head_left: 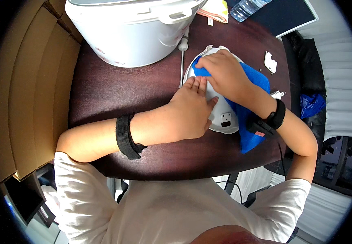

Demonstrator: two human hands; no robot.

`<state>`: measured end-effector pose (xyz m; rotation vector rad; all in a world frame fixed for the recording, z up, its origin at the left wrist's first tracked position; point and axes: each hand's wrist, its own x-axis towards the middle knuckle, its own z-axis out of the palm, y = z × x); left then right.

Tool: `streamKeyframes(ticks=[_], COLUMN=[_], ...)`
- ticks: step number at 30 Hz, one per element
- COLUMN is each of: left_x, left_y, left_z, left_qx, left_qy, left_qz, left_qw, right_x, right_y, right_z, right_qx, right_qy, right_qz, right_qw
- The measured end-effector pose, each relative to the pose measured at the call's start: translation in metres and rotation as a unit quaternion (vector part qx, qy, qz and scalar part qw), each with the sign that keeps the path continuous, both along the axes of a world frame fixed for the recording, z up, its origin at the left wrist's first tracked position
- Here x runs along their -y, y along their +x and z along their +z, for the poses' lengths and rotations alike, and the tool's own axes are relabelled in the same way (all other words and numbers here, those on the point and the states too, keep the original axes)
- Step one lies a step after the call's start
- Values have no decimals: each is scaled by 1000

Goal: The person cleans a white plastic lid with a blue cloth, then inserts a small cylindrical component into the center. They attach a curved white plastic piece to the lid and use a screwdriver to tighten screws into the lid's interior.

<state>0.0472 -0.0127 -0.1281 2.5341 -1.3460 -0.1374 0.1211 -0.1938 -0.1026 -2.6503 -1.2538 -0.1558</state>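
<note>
A white, rounded plastic part like an appliance lid (214, 103) lies on the dark brown table, with a small socket-like plate near its lower end. My left hand (190, 106) is laid on its left side, fingers stretched out flat over the surface. A blue cloth (257, 79) drapes over the part's right side and hangs down toward the near table edge. My right hand (227, 75) grips the cloth's upper end and presses it against the white part, close to my left fingertips. The surface under both palms is hidden.
A large white appliance body like a rice cooker (131, 38) stands at the back left, a cable beside it. Cardboard boxes (33, 93) wall the left side. A folded towel (214, 10), a water bottle (247, 9) and a small white plastic piece (270, 62) lie farther back and right.
</note>
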Motion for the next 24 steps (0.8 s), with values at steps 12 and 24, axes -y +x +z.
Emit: streamKeyframes(ticks=[12,24], left_x=[-1,-3], left_y=[4,4], left_z=[-8,-11], left_qx=[29,40], left_qy=[-30,-44], left_qz=[-16,-19], left_qw=[999,998], right_x=[10,4], right_y=[4,5], right_z=[8,8], right_qx=[-72,-8], right_qy=[31,-21], right_qz=[-7,27], right_qw=[997,999])
